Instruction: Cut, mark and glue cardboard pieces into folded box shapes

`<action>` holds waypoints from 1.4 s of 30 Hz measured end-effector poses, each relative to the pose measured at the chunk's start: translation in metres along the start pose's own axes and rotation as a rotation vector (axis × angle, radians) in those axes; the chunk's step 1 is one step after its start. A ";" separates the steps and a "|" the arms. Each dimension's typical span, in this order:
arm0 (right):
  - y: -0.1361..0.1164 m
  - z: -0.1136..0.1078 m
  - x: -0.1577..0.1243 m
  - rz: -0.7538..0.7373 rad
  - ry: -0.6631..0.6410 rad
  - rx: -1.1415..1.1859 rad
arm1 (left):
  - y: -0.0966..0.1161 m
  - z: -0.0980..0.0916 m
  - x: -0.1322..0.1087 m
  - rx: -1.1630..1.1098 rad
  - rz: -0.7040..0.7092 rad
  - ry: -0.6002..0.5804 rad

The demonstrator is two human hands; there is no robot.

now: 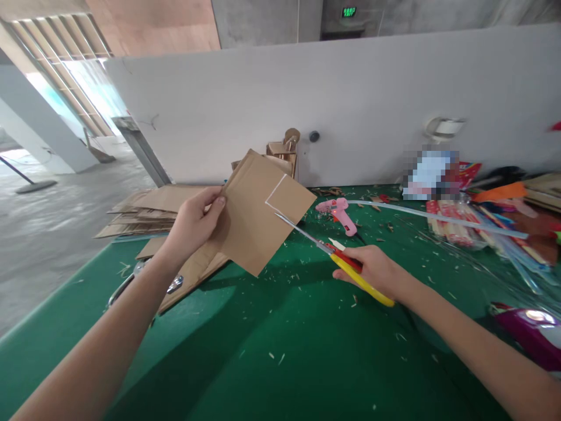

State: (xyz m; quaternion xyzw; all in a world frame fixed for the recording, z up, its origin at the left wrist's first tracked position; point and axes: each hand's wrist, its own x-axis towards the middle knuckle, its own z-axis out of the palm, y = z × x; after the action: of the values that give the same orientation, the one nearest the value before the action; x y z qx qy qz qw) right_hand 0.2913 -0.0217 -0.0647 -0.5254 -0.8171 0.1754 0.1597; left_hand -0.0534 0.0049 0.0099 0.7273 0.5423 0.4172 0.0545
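My left hand (193,225) pinches the left edge of a brown cardboard sheet (254,219) and holds it up above the green table (284,351). White lines mark a corner section at the sheet's upper right. My right hand (374,272) grips the red and yellow handles of scissors (337,257). Their blades point up and left, and the tips meet the sheet's right edge just under the marked corner.
More cardboard pieces (144,213) lie stacked at the table's far left. A pink glue gun (342,213) rests behind the scissors, and a small cardboard model (284,152) stands by the white wall. Craft supplies (482,222) crowd the right; a purple object (530,333) lies at the right edge.
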 end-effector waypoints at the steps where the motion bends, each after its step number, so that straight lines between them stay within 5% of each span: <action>1: 0.000 0.000 0.000 0.011 0.007 -0.005 | -0.001 0.001 0.000 -0.007 0.000 0.002; 22: -0.003 -0.012 -0.010 -0.022 -0.176 0.137 | -0.003 0.008 -0.002 -0.009 0.036 0.115; 42: -0.001 -0.003 -0.006 -0.014 -0.003 0.028 | 0.014 0.015 -0.012 0.001 0.046 0.063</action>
State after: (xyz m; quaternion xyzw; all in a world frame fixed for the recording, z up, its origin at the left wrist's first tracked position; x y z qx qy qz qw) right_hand 0.2946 -0.0270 -0.0620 -0.5174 -0.8182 0.1866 0.1673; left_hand -0.0343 -0.0053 0.0010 0.7260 0.5272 0.4407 0.0272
